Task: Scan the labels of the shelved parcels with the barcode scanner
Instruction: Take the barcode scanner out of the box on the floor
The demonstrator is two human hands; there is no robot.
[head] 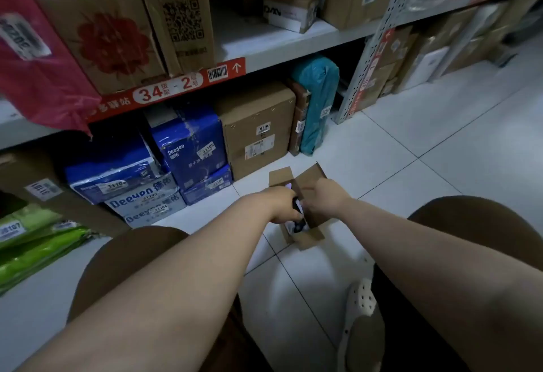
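Note:
A small open cardboard box sits on the floor tiles in front of my knees. My left hand reaches into it, closed around a dark handheld barcode scanner that is mostly hidden by my fingers and the box. My right hand grips the box's right wall by a raised flap. Labelled parcels stand under the shelf beyond: blue packs, a brown carton with white labels, and a teal bag.
The red shelf strip reads 34-2; above it are cartons and a pink bag. Green packs lie at the lower left. A perforated upright divides the shelving bays. My knees and a white clog are near.

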